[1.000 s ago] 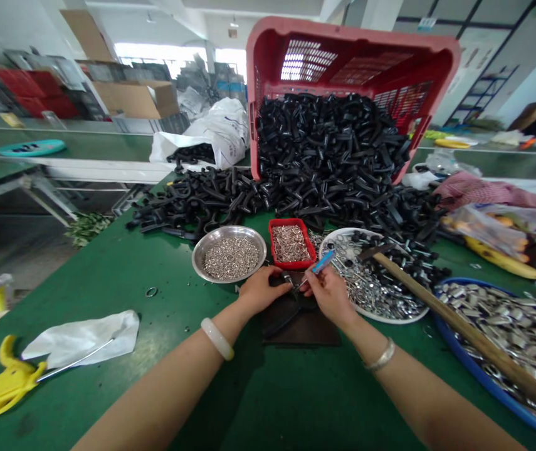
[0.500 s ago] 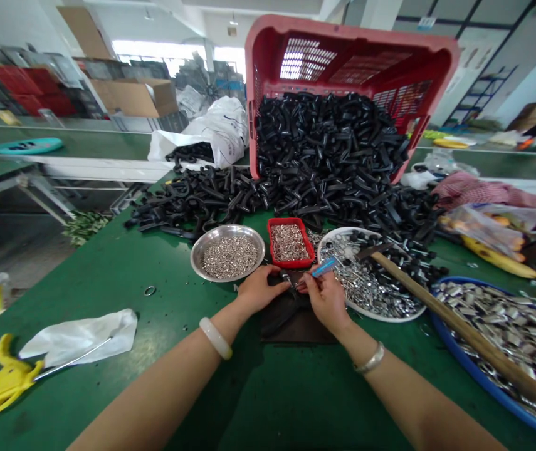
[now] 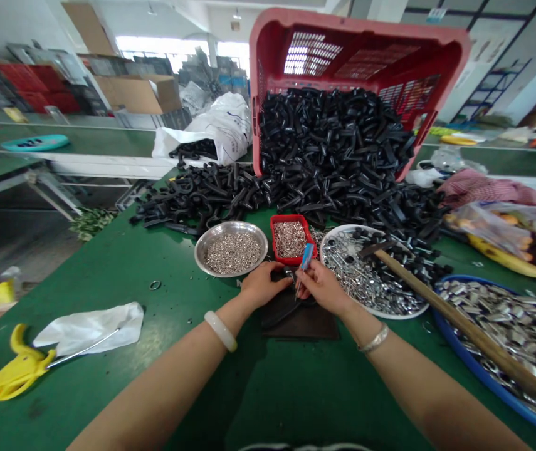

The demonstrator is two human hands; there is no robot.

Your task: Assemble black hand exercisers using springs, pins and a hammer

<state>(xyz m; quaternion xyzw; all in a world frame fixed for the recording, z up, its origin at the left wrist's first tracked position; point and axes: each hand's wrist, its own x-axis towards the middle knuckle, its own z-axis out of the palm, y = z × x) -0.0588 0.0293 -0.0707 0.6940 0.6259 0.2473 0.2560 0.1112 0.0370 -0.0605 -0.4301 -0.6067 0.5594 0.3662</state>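
Observation:
My left hand point(image 3: 262, 285) is closed on a black part point(image 3: 279, 315) with a metal piece at its upper end, over a dark pad point(image 3: 321, 324). My right hand point(image 3: 320, 285) pinches a small tool with a blue handle point(image 3: 307, 255), held nearly upright with its thin tip pointing down at the part. Just beyond my hands are a steel bowl point(image 3: 232, 254) of small metal pieces and a red tray point(image 3: 291, 239) of small pins. A white tray point(image 3: 375, 269) of metal hardware lies right of my right hand.
A tipped red crate point(image 3: 359, 25) spills black parts point(image 3: 333, 144) across the back. A hammer point(image 3: 460, 322) spans the white tray and a blue basin point(image 3: 498, 391) at right. At left lie a yellow tool point(image 3: 18, 369), a white bag point(image 3: 93, 329) and a ring point(image 3: 155, 285).
The blue-handled tool has swung from leaning right to nearly upright, and my right hand has shifted slightly left with it. My left hand stays on the part. The camera view has shifted slightly.

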